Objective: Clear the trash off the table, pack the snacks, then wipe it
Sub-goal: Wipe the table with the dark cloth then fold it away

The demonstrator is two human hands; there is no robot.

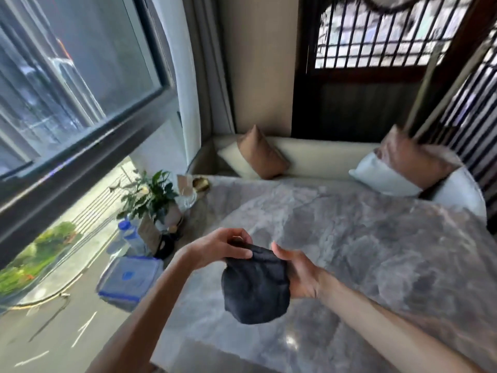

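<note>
Fingers (240,253) of the left hand (220,249) pinch the top edge of a bunched dark navy cloth (255,289) hanging below them. The right hand (300,275) grips its side above the grey marble table (363,238).

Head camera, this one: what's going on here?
A person is holding a bunched dark cloth over the grey marble table with both hands: the left hand pinches its top edge, the right hand grips its side. Wiping hasn't visibly begun. A blue-lidded container sits closed at the table's window edge, near a water bottle and a potted plant.
</note>
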